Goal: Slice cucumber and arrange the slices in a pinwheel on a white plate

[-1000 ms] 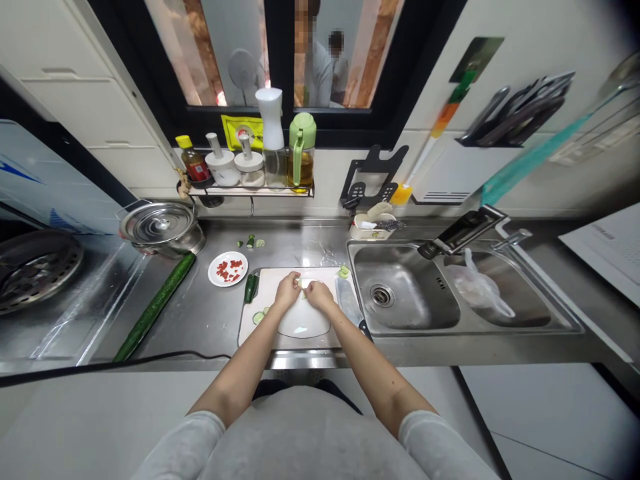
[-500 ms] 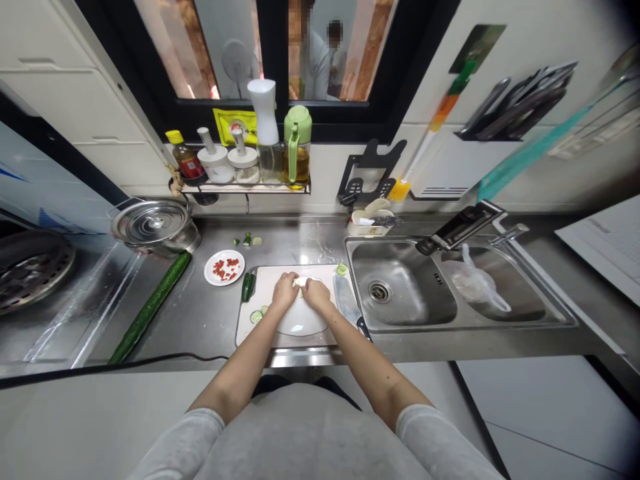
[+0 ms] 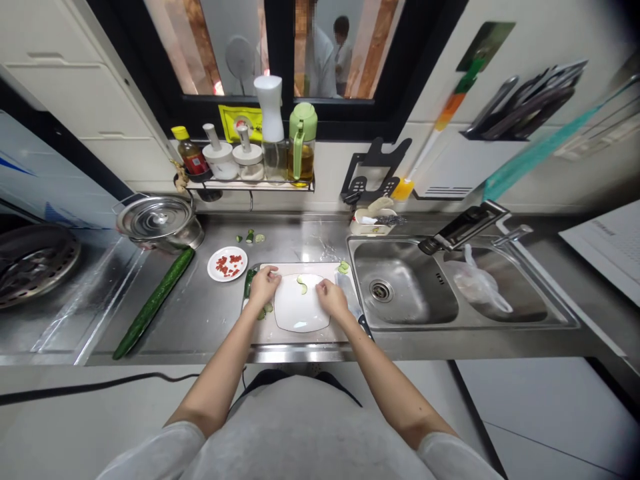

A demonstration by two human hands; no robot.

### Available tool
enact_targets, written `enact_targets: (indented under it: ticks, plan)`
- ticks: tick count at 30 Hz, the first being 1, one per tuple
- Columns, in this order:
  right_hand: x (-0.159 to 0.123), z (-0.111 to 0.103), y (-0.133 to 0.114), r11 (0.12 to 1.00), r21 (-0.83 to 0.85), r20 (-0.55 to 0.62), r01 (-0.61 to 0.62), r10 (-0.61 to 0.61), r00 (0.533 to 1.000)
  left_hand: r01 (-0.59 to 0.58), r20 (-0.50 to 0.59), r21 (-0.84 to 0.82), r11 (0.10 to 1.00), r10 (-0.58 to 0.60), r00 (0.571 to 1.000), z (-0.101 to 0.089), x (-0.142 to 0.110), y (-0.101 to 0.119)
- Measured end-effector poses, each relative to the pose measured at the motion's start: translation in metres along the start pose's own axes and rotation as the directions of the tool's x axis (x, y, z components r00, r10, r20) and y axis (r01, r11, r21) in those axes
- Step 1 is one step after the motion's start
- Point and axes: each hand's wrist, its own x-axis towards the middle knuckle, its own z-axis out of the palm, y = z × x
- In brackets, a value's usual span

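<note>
A white plate sits on a pale cutting board at the counter's front edge. One thin cucumber slice lies near the plate's far rim. My left hand rests at the plate's left side with fingers curled, over cucumber slices on the board and beside a short dark cucumber piece. My right hand is at the plate's right edge, fingers curled, with nothing visible in it. A knife lies on the board just right of that hand.
A long whole cucumber lies at left beside a lidded steel pot. A small dish of red bits stands behind the board. Cucumber slices lie by the sink. A condiment shelf lines the wall. People stand beyond the window.
My hands were together over the plate's far rim; they have moved apart to its left and right sides, leaving a cucumber slice on the plate.
</note>
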Motion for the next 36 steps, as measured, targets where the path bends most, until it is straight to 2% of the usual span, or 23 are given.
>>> enact_targets:
  ticks: [1,4,7,10,14,17,26,30,33,36]
  plan:
    - [-0.007,-0.002,0.006,1.000,0.030,-0.022,0.008,-0.008,1.000,0.015,0.019,0.049,0.999,-0.016,1.000,-0.010,-0.002,-0.006]
    - [-0.028,-0.005,0.020,0.993,0.112,-0.051,0.035,-0.029,0.998,0.015,0.173,0.231,0.973,-0.056,0.983,-0.030,-0.012,-0.021]
    - [-0.047,-0.005,0.027,0.985,0.165,-0.034,0.046,-0.041,0.999,-0.022,0.289,0.370,0.929,-0.092,0.953,-0.035,-0.023,-0.027]
    - [-0.058,-0.002,0.027,0.981,0.185,-0.032,0.057,-0.052,0.998,-0.047,0.329,0.447,0.894,-0.115,0.937,-0.032,-0.029,-0.026]
    - [-0.065,0.003,0.025,0.976,0.208,-0.037,0.066,-0.060,0.998,-0.045,0.340,0.508,0.860,-0.152,0.928,-0.027,-0.034,-0.023]
    - [-0.067,0.007,0.025,0.972,0.226,-0.032,0.065,-0.059,0.998,-0.032,0.332,0.493,0.870,-0.154,0.931,-0.026,-0.035,-0.024]
    - [-0.070,0.009,0.025,0.967,0.245,-0.041,0.071,-0.063,0.997,0.070,0.304,0.189,0.980,-0.126,0.944,-0.034,-0.039,-0.033]
    - [-0.071,0.007,0.020,0.964,0.253,-0.031,0.077,-0.071,0.997,0.089,0.250,0.320,0.943,-0.175,0.952,-0.039,-0.039,-0.029]
    - [-0.071,0.008,0.015,0.961,0.261,-0.024,0.091,-0.088,0.996,0.121,0.234,0.437,0.891,-0.243,0.941,-0.036,-0.040,-0.023]
    - [-0.072,0.009,0.013,0.960,0.264,-0.027,0.091,-0.087,0.996,0.135,0.244,0.438,0.889,-0.261,0.934,-0.031,-0.041,-0.021]
